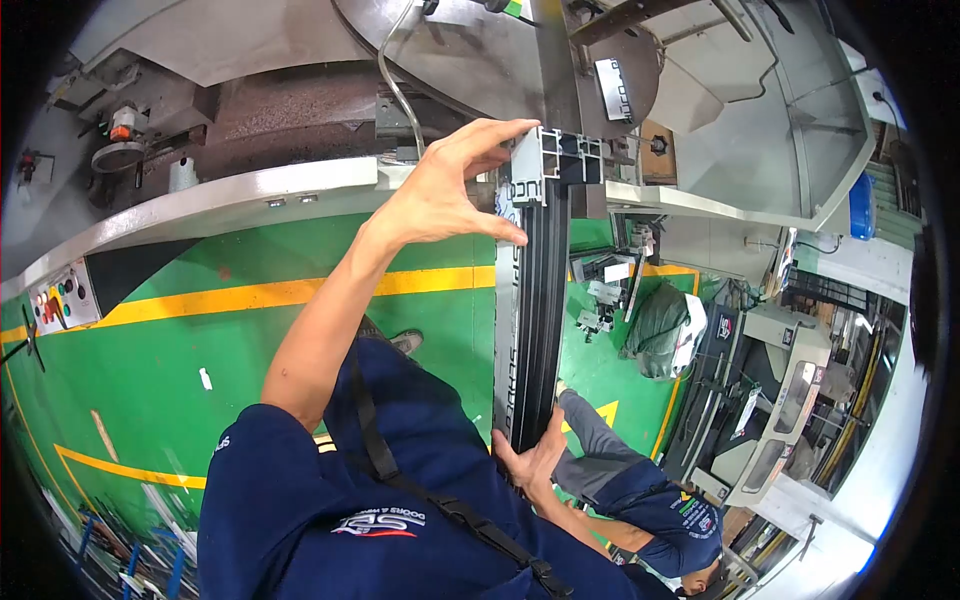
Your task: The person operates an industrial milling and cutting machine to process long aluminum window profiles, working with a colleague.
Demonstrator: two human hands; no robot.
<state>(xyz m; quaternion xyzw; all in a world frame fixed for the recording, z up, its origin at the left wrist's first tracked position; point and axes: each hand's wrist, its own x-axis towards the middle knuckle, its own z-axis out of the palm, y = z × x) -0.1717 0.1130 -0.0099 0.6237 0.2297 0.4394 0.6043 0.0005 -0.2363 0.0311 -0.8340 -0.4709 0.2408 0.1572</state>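
A long black aluminium profile point(541, 310) runs upright through the middle of the head view, with printed protective film along its left side. Its cut end point(570, 158) shows bright hollow chambers. My left hand point(450, 185) reaches in from the left and holds the profile near that end, thumb on the film side and fingers over the end's edge. Lower down, close to my body, my right hand point(532, 455) grips the other end, thumb on the left and fingers on the right. Part of that end is hidden by the hand.
A metal machine bed point(290, 110) spans the far side. A control panel with buttons point(65, 300) is at left. A co-worker point(650, 500) in a dark shirt is at right, near another machine point(770, 400). A covered bundle point(665, 335) lies on the green floor point(230, 360).
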